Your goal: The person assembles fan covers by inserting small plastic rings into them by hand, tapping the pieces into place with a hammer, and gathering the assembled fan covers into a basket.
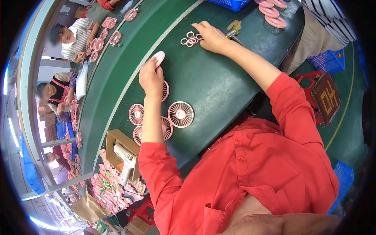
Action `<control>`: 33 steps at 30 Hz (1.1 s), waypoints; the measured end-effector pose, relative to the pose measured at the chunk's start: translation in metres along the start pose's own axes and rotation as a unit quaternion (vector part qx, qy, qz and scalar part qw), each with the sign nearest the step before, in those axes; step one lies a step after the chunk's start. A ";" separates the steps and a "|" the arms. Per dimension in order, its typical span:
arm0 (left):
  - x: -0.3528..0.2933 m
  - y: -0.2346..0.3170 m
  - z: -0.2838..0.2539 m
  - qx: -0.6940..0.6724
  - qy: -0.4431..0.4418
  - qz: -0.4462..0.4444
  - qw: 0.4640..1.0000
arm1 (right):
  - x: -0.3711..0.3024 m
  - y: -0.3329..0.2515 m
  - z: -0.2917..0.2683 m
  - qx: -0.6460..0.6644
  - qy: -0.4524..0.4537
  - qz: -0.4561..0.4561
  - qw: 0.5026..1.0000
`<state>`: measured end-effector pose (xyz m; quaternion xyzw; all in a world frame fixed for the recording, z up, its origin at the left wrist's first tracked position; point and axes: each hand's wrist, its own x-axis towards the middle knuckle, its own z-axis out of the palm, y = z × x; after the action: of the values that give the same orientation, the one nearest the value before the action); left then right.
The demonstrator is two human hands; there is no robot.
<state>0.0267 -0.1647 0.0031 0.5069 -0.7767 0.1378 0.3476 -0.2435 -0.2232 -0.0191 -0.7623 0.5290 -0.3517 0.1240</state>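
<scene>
My left hand [150, 80] is closed on a pink fan grille [158, 58], holding it tilted above the green table. Farther to the right, my right hand [212, 38] reaches over the table with its fingers apart. Its fingertips are beside a small cluster of pink rings [190, 40], and one ring lies right under them. Around my left forearm lie several round slatted grilles, among them a pink grille [180, 114] and another grille [136, 114]. My left wrist and forearm partly cover some of these.
A hand tool [232, 34] lies past my right hand. Pink grilles [272, 16] and a blue basket [231, 4] stand at the far right. Near left are a cardboard box [113, 147] with a white device [125, 164] and a heap of pink parts [109, 188]. Co-workers sit across the belt [117, 74].
</scene>
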 end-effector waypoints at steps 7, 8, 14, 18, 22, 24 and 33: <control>-0.009 -0.006 -0.021 -0.003 -0.228 -0.177 0.957 | 0.008 0.019 0.003 -0.011 -0.061 -0.036 0.997; -0.010 0.002 -0.033 -0.018 -0.224 -0.184 0.957 | 0.001 0.020 0.002 0.008 -0.003 -0.033 0.999; -0.044 0.030 -0.080 0.022 -0.335 -0.242 0.911 | -0.047 -0.009 -0.030 0.130 -0.085 -0.100 0.983; -0.051 0.017 -0.066 -0.003 -0.280 -0.254 0.926 | -0.073 -0.010 -0.030 0.007 -0.092 -0.182 0.979; -0.043 0.022 -0.070 -0.001 -0.264 -0.287 0.921 | -0.085 -0.005 -0.030 -0.016 -0.102 -0.172 0.980; -0.045 0.021 -0.070 0.038 -0.238 -0.253 0.937 | -0.088 -0.011 -0.034 -0.016 -0.095 -0.151 0.984; -0.036 0.080 -0.081 -0.487 -0.135 -0.403 0.763 | -0.092 -0.019 -0.045 0.076 -0.122 -0.055 0.988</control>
<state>-0.0030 -0.0577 0.0486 0.5494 -0.5025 -0.4811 0.4628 -0.2779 -0.1248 -0.0131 -0.8157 0.4388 -0.3018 0.2259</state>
